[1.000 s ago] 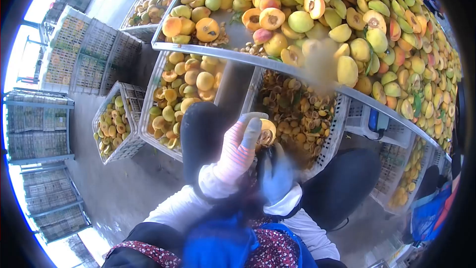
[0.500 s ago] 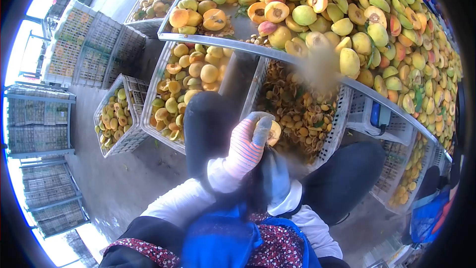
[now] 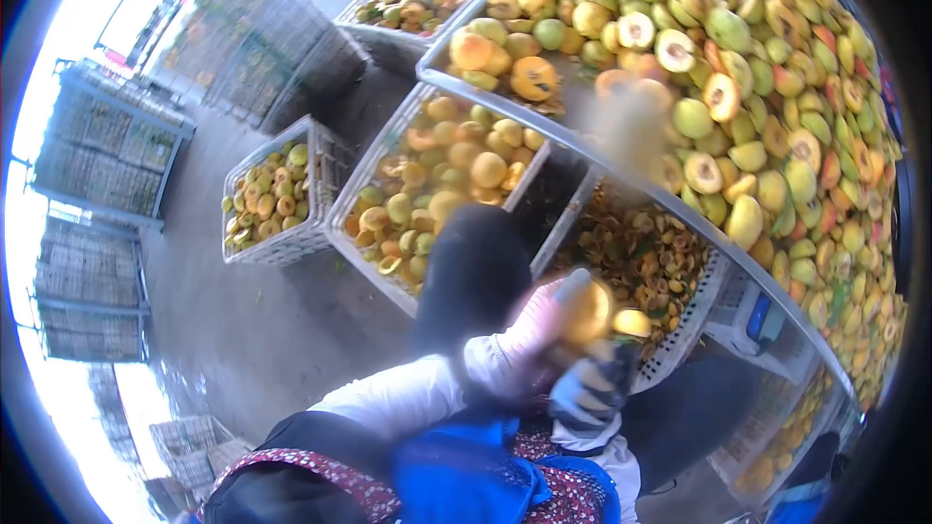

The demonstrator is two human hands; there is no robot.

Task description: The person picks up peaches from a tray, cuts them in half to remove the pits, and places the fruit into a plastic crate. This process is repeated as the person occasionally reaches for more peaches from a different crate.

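Note:
My left hand (image 3: pixel 549 318), in a pink-striped glove with grey fingertips, is closed around a yellow peach half (image 3: pixel 588 315), blurred by motion. Just to the right and below, my right hand (image 3: pixel 588 393) wears a grey-blue and dark glove, its fingers curled. I cannot tell what it grips. A smaller yellow fruit piece (image 3: pixel 632 322) shows right above its fingers. Both hands are over my lap, in front of a crate of peels and scraps (image 3: pixel 646 262).
A metal-edged table (image 3: pixel 621 163) heaped with halved peaches (image 3: pixel 748 126) spans the upper right. Left of the scraps stands a crate (image 3: pixel 374 277) of peaches, with smaller filled crates (image 3: pixel 309 223) beyond. Stacked crates (image 3: pixel 107 155) line the far left. A blurred spot covers part of the table edge.
My view has swung left, so the table and crates sit farther right. The fruit in my left hand now shows larger, and a yellow piece appears by my right hand.

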